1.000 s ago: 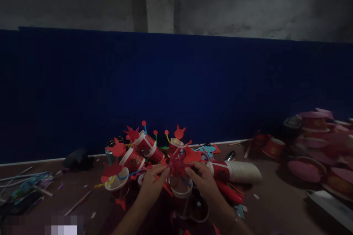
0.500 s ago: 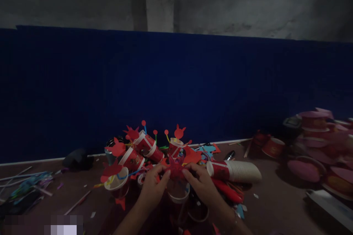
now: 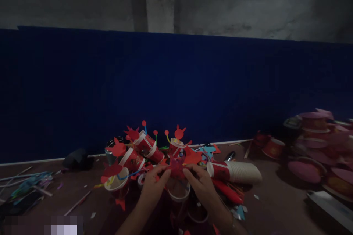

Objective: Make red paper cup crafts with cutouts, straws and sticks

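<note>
Between my two hands is a spiky red paper cutout (image 3: 177, 168), pinched at its left edge by my left hand (image 3: 155, 183) and at its right edge by my right hand (image 3: 200, 183). Directly below it stands a paper cup (image 3: 178, 196) with a white rim, its lower part dark. Whether the cutout is fixed to that cup I cannot tell. Just left of my left hand, a red paper cup (image 3: 117, 187) carries a red cutout and coloured straws. Behind my hands another decorated cup (image 3: 175, 147) stands upright with a red eared head above it.
A nested stack of paper cups (image 3: 237, 172) lies on its side at right, above a red tool-like object (image 3: 228, 191). Straws and ribbons (image 3: 30, 185) are heaped at left. Pink-topped paper bowls (image 3: 306, 169) pile up at far right. A blue panel (image 3: 176, 88) borders the back.
Both hands and the red cutout shifted slightly left early on, and the cup below shifted left too. Over the last half second they hold almost still.
</note>
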Available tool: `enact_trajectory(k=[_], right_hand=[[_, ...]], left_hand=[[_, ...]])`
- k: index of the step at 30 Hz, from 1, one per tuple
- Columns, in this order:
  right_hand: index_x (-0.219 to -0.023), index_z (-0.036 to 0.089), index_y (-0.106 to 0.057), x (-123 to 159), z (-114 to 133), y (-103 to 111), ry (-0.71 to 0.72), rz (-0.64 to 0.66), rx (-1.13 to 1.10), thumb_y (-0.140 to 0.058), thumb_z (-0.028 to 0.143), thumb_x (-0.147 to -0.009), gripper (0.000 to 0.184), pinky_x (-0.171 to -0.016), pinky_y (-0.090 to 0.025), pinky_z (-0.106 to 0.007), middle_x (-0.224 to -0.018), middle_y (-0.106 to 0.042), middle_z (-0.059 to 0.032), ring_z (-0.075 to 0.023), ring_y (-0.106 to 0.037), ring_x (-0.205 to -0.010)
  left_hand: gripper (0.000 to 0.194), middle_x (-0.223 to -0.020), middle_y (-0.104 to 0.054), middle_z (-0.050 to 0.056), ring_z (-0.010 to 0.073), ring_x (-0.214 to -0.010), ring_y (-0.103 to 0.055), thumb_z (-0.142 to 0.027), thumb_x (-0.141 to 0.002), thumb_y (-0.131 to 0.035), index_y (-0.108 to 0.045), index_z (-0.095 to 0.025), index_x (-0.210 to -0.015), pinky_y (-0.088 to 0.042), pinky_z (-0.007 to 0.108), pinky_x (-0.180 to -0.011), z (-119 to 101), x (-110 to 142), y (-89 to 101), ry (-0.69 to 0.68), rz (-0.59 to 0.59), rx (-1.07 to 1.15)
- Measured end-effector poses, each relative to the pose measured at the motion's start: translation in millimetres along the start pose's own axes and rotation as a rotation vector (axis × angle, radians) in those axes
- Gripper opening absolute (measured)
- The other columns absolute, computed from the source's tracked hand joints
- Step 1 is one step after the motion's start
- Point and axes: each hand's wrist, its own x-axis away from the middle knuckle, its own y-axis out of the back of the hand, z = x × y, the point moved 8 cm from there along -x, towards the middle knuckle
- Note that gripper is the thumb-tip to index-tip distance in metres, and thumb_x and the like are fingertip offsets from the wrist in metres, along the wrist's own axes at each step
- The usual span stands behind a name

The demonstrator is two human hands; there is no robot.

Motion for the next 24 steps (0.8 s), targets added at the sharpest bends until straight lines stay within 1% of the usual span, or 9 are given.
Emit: enact_trajectory(k=[2,3,6,9,11,15,18,21,24], right_hand=[[-0.074,0.018,-0.065,-2.7,-5.7,2.3,-0.026,-0.018,-0.048,-0.057,0.045,-0.078,0.028,-0.061,-0.044,-0.027,-0.067,-0.064,-0.0023,-0.0184,-0.057,-0.065],[-0.075,0.018,-0.066,-3.6,-7.0,3.8,-0.035,-0.029,-0.075,-0.058,0.045,-0.077,0.029,-0.062,-0.045,-0.027,-0.068,-0.065,-0.0024,-0.0187,-0.057,-0.066],[-0.079,0.018,-0.069,-5.2,-7.7,6.3,-0.058,-0.041,-0.138,-0.06,0.044,-0.076,0.028,-0.065,-0.046,-0.028,-0.072,-0.067,-0.0033,-0.0196,-0.06,-0.069],[-0.08,0.018,-0.072,-5.7,-7.9,5.3,-0.064,-0.028,-0.147,-0.062,0.044,-0.075,0.028,-0.066,-0.047,-0.029,-0.072,-0.069,-0.0038,-0.0201,-0.06,-0.07],[-0.081,0.018,-0.073,-5.9,-10.9,2.4,-0.073,-0.008,-0.156,-0.063,0.045,-0.074,0.029,-0.065,-0.047,-0.03,-0.07,-0.069,-0.0037,-0.02,-0.06,-0.068],[-0.079,0.018,-0.074,-5.2,-20.9,-1.3,-0.127,-0.013,-0.224,-0.066,0.046,-0.07,0.03,-0.06,-0.045,-0.028,-0.065,-0.067,-0.0026,-0.0179,-0.058,-0.063],[-0.076,0.017,-0.073,-3.2,-23.9,0.9,-0.186,-0.062,-0.335,-0.068,0.046,-0.069,0.03,-0.057,-0.045,-0.027,-0.062,-0.066,-0.0015,-0.0162,-0.057,-0.058],[-0.076,0.017,-0.071,-1.2,-21.1,3.4,-0.244,-0.092,-0.422,-0.067,0.048,-0.069,0.033,-0.061,-0.047,-0.028,-0.069,-0.069,-0.0029,-0.0186,-0.061,-0.066],[-0.083,0.017,-0.07,-1.5,-14.7,2.8,-0.259,-0.074,-0.373,-0.065,0.052,-0.07,0.038,-0.065,-0.048,-0.03,-0.074,-0.07,-0.0044,-0.0215,-0.063,-0.072]], left_hand=[[0.03,-0.091,-0.071,0.008,0.0225,-0.086,-0.063,-0.034,-0.072,-0.062,-0.067,-0.016,-0.096,-0.048,0.034,-0.081,3.3,-1.6,-2.1,0.059,0.012,0.11],[0.033,-0.092,-0.071,0.008,0.0228,-0.086,-0.063,-0.033,-0.069,-0.065,-0.067,-0.016,-0.097,-0.048,0.034,-0.081,4.1,-1.5,-2.6,0.086,0.007,0.142],[0.027,-0.083,-0.072,0.007,0.023,-0.08,-0.064,-0.031,-0.063,-0.069,-0.069,-0.015,-0.085,-0.049,0.033,-0.074,3.7,0.4,-3.2,0.129,-0.01,0.132],[0.015,-0.072,-0.069,0.006,0.0212,-0.072,-0.062,-0.029,-0.065,-0.067,-0.067,-0.015,-0.069,-0.048,0.031,-0.069,1.5,1.6,-2.8,0.105,-0.023,0.057],[0.015,-0.068,-0.067,0.005,0.0194,-0.069,-0.06,-0.029,-0.067,-0.065,-0.065,-0.015,-0.063,-0.046,0.03,-0.068,1.1,1.6,-2.1,0.079,-0.036,0.039],[0.017,-0.062,-0.064,0.002,0.0167,-0.062,-0.057,-0.031,-0.068,-0.063,-0.063,-0.015,-0.064,-0.044,0.028,-0.062,5.0,2.4,-1.5,0.101,-0.06,0.099],[0.02,-0.057,-0.06,-0.001,0.0152,-0.059,-0.054,-0.034,-0.067,-0.065,-0.059,-0.016,-0.061,-0.042,0.025,-0.058,4.8,4.0,3.3,0.111,-0.12,0.129],[0.023,-0.055,-0.058,-0.003,0.0139,-0.057,-0.052,-0.037,-0.067,-0.065,-0.057,-0.017,-0.06,-0.041,0.024,-0.057,6.2,4.8,7.9,0.123,-0.169,0.168],[0.024,-0.058,-0.059,-0.002,0.0141,-0.059,-0.053,-0.039,-0.066,-0.067,-0.059,-0.016,-0.063,-0.041,0.023,-0.057,10.2,4.1,8.4,0.151,-0.178,0.221]])
